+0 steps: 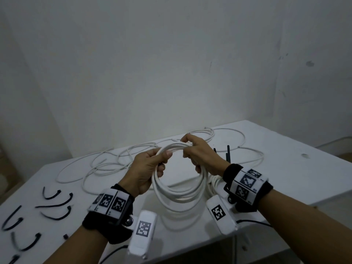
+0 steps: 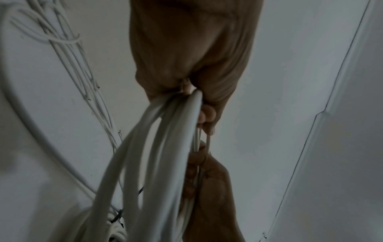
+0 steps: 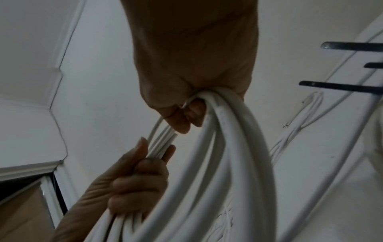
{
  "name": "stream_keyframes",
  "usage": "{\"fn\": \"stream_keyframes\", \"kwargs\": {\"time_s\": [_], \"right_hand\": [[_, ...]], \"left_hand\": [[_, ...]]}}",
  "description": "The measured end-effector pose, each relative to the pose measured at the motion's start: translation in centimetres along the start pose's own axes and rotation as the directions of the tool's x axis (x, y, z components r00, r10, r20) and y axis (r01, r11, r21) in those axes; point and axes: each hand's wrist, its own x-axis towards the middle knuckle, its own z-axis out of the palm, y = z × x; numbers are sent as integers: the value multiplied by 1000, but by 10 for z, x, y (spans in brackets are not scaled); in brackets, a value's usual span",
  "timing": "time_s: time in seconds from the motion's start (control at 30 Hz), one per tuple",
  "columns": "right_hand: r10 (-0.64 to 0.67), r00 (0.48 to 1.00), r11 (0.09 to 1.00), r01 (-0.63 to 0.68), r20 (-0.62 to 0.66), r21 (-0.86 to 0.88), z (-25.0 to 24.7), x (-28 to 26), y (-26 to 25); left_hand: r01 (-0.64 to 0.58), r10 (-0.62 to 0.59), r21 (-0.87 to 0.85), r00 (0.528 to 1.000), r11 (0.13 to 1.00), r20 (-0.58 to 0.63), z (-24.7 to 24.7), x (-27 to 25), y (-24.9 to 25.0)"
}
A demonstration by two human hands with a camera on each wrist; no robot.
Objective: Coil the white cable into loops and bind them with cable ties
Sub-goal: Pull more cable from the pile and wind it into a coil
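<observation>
A coil of white cable (image 1: 179, 193) hangs in several loops above the white table (image 1: 285, 168). My left hand (image 1: 150, 166) grips the coil's upper left, thumb on top. My right hand (image 1: 200, 151) grips the upper right, fingers curled round the strands. In the left wrist view the loops (image 2: 157, 147) run from my left hand (image 2: 186, 65) down to the right hand (image 2: 211, 188). In the right wrist view the bundle (image 3: 228, 131) passes through my right hand (image 3: 196, 65), and the left hand (image 3: 132, 173) holds it below. Black cable ties (image 1: 57, 202) lie at the table's left front.
Loose white cable (image 1: 106, 164) sprawls over the back of the table, with more loops (image 1: 228, 138) behind my right hand. Black upright ties (image 1: 227, 153) stick up behind the right wrist. A bound white coil (image 1: 215, 181) lies under my right wrist. The wall stands just beyond.
</observation>
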Motion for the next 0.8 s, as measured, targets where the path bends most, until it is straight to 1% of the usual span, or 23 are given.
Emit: {"fn": "stream_keyframes", "kwargs": {"time_s": [0.03, 0.1, 0.17, 0.23, 0.3, 0.37, 0.4, 0.5, 0.57, 0.63, 0.73, 0.8], "right_hand": [[-6, 999, 1000, 6, -36, 11, 1, 0, 0], [-55, 996, 998, 55, -73, 4, 5, 0, -2], [-114, 991, 993, 113, -70, -12, 7, 0, -3], [-184, 981, 982, 182, -58, -42, 10, 0, 0], [-253, 965, 964, 245, -65, -105, 15, -1, 7], [-277, 959, 950, 264, -63, -168, 23, -6, 19], [-264, 964, 950, 251, -45, -185, 27, -9, 27], [-161, 986, 969, 166, 46, -180, 35, -19, 47], [-99, 992, 981, 111, 81, -157, 36, -20, 50], [-61, 993, 989, 74, 99, -128, 36, -17, 47], [-49, 991, 995, 59, 128, -79, 34, -12, 45], [-51, 992, 994, 61, 114, -89, 34, -10, 45]], "left_hand": [[-22, 22, -6, 1000, 1000, -8, 1, 0, -1], [-79, 82, 40, 994, 996, -70, 2, 2, -3], [-175, 200, 179, 971, 968, -129, 0, 5, -6], [-275, 318, 313, 943, 909, -96, -6, 7, -7], [-326, 360, 376, 933, 867, -21, -12, 6, -10], [-323, 342, 432, 939, 842, 36, -19, 4, -20], [-302, 314, 461, 948, 834, 53, -23, 3, -26], [-231, 221, 495, 972, 837, 79, -33, -4, -46], [-219, 209, 469, 975, 856, 74, -37, -5, -49], [-197, 196, 417, 980, 887, 45, -35, -6, -47], [-183, 195, 385, 981, 904, 10, -30, -8, -47], [-193, 208, 386, 978, 902, 2, -29, -8, -51]]}}
